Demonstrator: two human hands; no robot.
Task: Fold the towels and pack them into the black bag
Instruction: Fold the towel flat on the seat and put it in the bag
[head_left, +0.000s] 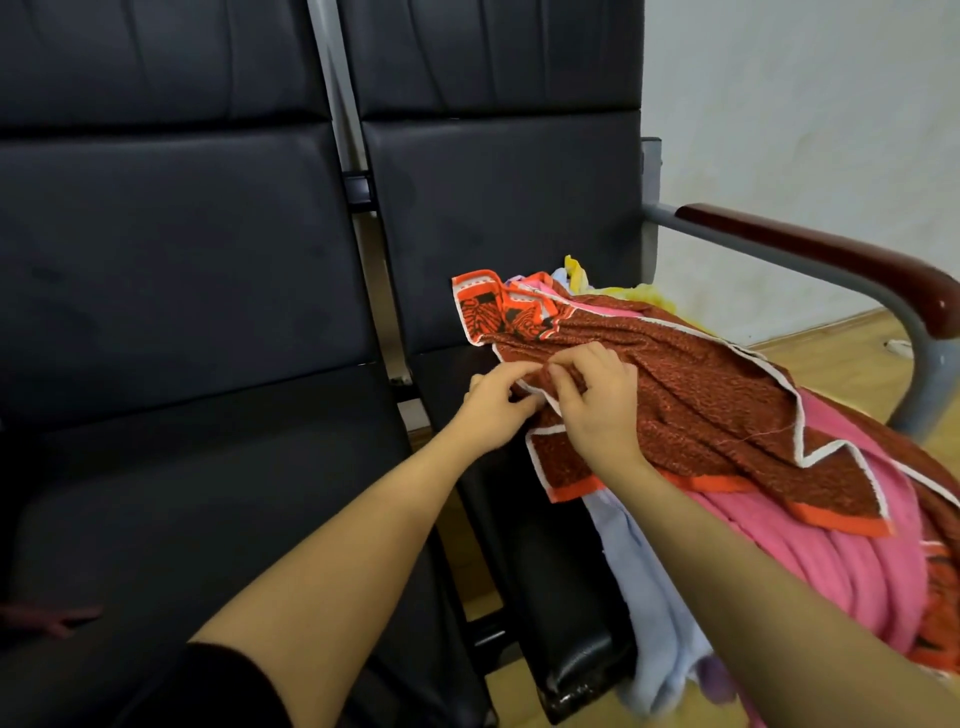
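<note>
Head view looks down on two black seats (182, 270) joined side by side, with a heap of towels on the right one. On top lies a red towel (691, 395) with a white edge and orange bands, spread loosely over the heap. Under it a pink towel (831, 551) hangs toward the front, a pale blue towel (649, 597) droops over the seat's front edge, and a bit of yellow cloth (576, 270) shows at the back — whether that is a towel I cannot tell.

Both hands meet at the red towel's near-left edge. The left hand (493, 410) has its fingers curled, pinching the white hem. The right hand (597, 400) rests just beside it, touching it, fingers bent and gripping the same hem from above. Both forearms reach in from the bottom of the frame.

A dark red armrest (831, 260) on a grey metal tube curves round the right side of the heap. Behind stands a white wall (805, 104), and a wooden floor (841, 358) shows below it.
</note>
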